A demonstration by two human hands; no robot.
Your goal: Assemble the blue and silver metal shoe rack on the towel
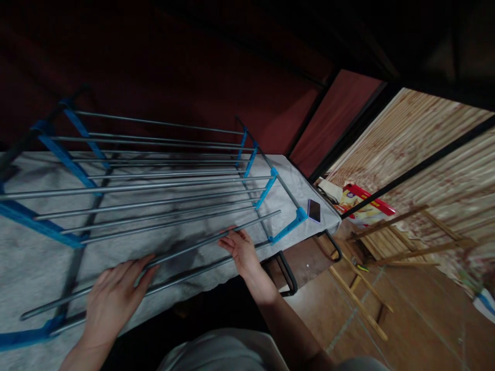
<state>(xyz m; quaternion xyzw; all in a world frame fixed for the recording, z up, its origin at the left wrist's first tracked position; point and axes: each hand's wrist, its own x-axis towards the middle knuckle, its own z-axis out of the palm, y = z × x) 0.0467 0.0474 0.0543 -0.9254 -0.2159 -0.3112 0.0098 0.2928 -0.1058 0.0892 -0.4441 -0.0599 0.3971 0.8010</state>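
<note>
A loose grey metal rod (193, 246) runs slantwise in front of me, both of its ends free. My left hand (116, 293) is closed around it left of the middle. Farther right, my right hand (240, 250) pinches the same rod between thumb and fingers. Just below lies a second rod (204, 269), set into the near blue plastic brackets. Behind stands a rack frame of dark tubes with several blue brackets (289, 226) and several parallel rods (154, 186) held between them.
The rack rests on a table with a grey cloth (286, 180). A phone (314, 210) lies near its right end. Black metal handles (286, 273) jut out at the front edge. A red and yellow box (365, 203) and folding wooden chairs (410, 242) are at the right.
</note>
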